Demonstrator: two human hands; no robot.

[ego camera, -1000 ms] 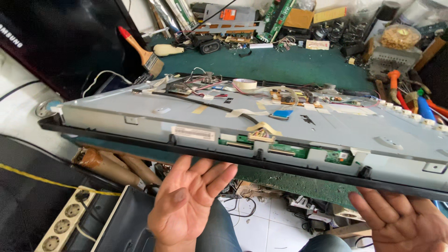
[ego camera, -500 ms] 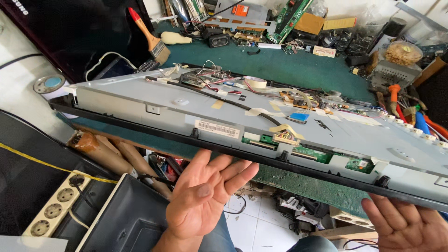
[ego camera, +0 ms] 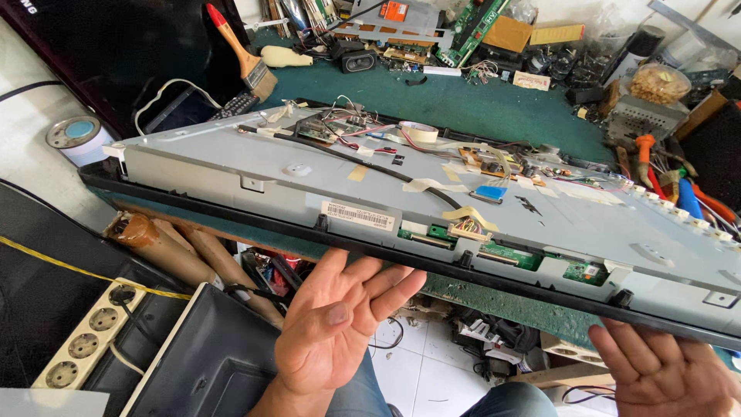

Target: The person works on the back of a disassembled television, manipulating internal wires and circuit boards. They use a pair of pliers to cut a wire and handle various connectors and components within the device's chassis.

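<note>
Across the green desk (ego camera: 494, 100) lies a large flat display panel (ego camera: 432, 201), back side up, its grey metal plate tilted and its black front edge jutting past the desk towards the person. Taped ribbon cables, a black cable and small green circuit boards (ego camera: 502, 251) sit on the plate, with a roll of tape (ego camera: 418, 131) near its far edge. Behind it the desk is crowded: a paintbrush (ego camera: 239, 54) with a red-tipped wooden handle, loose circuit boards, cardboard pieces, orange-handled tools (ego camera: 644, 150) at the right. Below the panel's edge stand brown cardboard tubes (ego camera: 166, 251), a beige power strip (ego camera: 85, 336) on the floor at the left, and another dark screen frame (ego camera: 208, 363) leaning by the person's knee.

Both hands are spread flat, palms up, fingers apart, gripping nothing. The left hand (ego camera: 336, 324) sits under the middle of the black edge, fingertips just reaching it; whether they press it I cannot tell. The right hand (ego camera: 664, 371) is under the edge near the right end, fingertips touching or nearly so.
</note>
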